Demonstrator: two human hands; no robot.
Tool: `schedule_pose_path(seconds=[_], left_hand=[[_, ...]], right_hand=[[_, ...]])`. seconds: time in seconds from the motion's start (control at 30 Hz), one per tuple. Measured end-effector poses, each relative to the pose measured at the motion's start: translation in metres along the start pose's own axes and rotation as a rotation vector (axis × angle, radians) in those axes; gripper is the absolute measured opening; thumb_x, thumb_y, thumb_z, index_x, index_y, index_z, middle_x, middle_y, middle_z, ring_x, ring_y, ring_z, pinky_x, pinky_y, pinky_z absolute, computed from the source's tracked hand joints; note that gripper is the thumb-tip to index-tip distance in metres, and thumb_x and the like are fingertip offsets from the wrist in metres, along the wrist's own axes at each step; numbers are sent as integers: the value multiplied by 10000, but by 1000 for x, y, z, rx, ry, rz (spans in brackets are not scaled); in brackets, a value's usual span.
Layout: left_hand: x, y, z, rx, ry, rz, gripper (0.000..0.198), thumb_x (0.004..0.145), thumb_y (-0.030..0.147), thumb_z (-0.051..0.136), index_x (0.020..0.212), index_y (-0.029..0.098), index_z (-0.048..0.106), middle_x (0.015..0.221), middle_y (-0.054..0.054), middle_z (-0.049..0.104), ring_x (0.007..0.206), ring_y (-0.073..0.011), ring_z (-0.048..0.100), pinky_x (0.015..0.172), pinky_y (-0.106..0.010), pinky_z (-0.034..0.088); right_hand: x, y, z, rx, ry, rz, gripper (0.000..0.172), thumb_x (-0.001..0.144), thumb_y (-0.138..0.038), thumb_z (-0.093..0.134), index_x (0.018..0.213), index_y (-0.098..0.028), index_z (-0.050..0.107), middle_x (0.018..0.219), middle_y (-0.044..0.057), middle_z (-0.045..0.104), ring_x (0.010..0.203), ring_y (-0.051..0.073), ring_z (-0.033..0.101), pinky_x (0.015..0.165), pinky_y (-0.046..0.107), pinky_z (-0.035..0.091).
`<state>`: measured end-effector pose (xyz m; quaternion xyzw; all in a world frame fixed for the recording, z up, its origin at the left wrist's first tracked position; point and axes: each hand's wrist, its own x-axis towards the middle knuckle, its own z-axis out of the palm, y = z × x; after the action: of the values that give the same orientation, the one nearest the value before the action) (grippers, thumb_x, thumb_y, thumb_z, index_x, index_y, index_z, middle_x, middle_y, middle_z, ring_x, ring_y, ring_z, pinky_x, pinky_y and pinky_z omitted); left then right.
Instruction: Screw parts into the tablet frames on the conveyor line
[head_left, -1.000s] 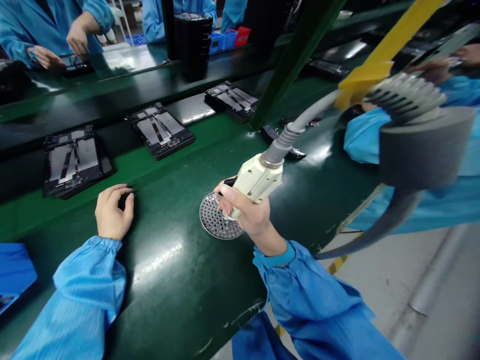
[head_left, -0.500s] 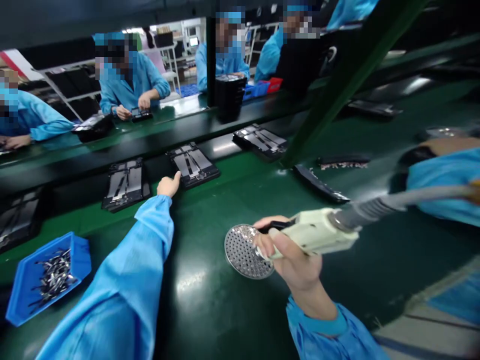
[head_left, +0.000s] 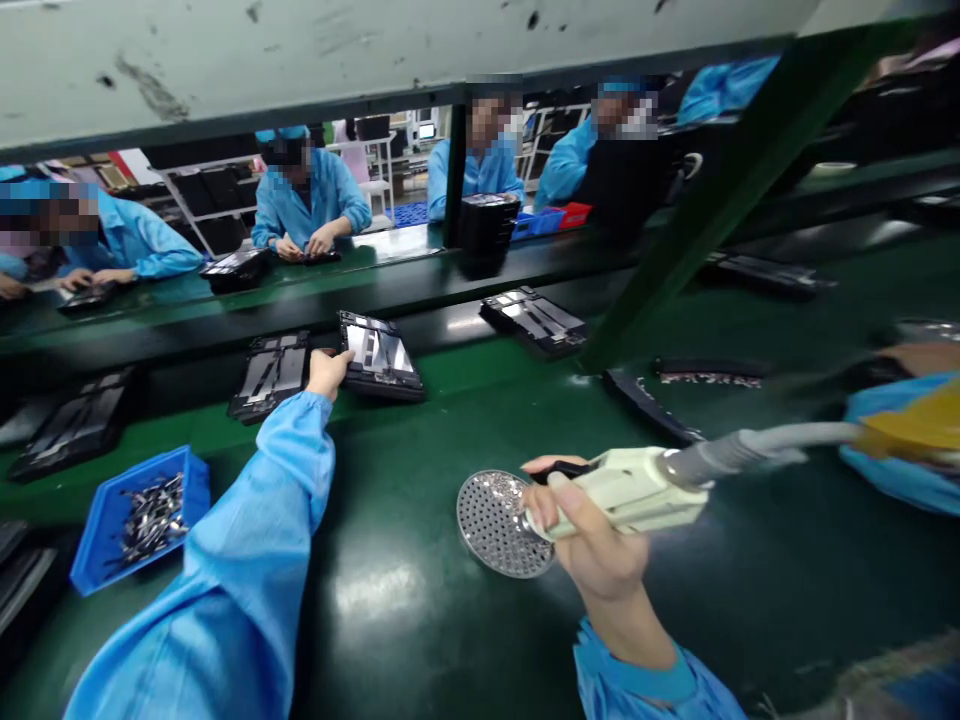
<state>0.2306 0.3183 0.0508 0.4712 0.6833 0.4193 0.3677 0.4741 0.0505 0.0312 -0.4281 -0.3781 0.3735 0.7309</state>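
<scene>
My left hand (head_left: 327,373) grips the near edge of a black device frame (head_left: 379,355) with bright metal panels, and that frame looks tilted up from the green belt (head_left: 420,385). My right hand (head_left: 596,540) is closed around a cream handheld tool (head_left: 626,490) with a black trigger and a grey hose (head_left: 757,450). A round perforated metal disc (head_left: 495,523) sits at the fingers of my right hand, partly hidden by them. I cannot tell whether the tool is joined to the disc.
Another black frame (head_left: 270,377) lies just left of my left hand, and one more (head_left: 534,321) lies beyond it. A blue tray (head_left: 139,520) holds several small metal parts. A green post (head_left: 720,210) rises at right. Co-workers in blue sit across the bench behind a stack of black trays (head_left: 487,225).
My view has swung left and up since the earliest frame. My left hand moved from the belt to the frame, whose near side now appears raised. My right hand keeps the tool and disc.
</scene>
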Motion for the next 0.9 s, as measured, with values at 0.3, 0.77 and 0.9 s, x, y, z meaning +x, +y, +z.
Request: schedule_pose_path(seconds=[0.3,0.77,0.9], left_hand=[[-192,-122,-104,-113,-309,-113,771,894,417,717,1534,77,453,856,-80,774,795,-248,751,708,-327,595],[-124,-147,-264,1065,258,113,1008,873,793,133,1088,33,759,874,-70,659,1141,-406,692,905,-643,476],[-106,-154,-261,1148,-115,15,1157,775,902,140,1080,-37,743,978,-114,663,1190,-446,657,903,-603,469]], right_hand=[[-19,-43,46,58,-158,19,333,802,-537,802,802,-204,788,424,-23,480,392,141,474,460,319,443],[-78,-8,97,-54,-423,98,276,879,-503,702,892,-231,744,473,-55,462,412,137,468,521,327,492],[-74,-4,94,-61,-407,107,272,869,-499,690,872,-235,758,468,-55,436,393,133,433,500,318,456]])
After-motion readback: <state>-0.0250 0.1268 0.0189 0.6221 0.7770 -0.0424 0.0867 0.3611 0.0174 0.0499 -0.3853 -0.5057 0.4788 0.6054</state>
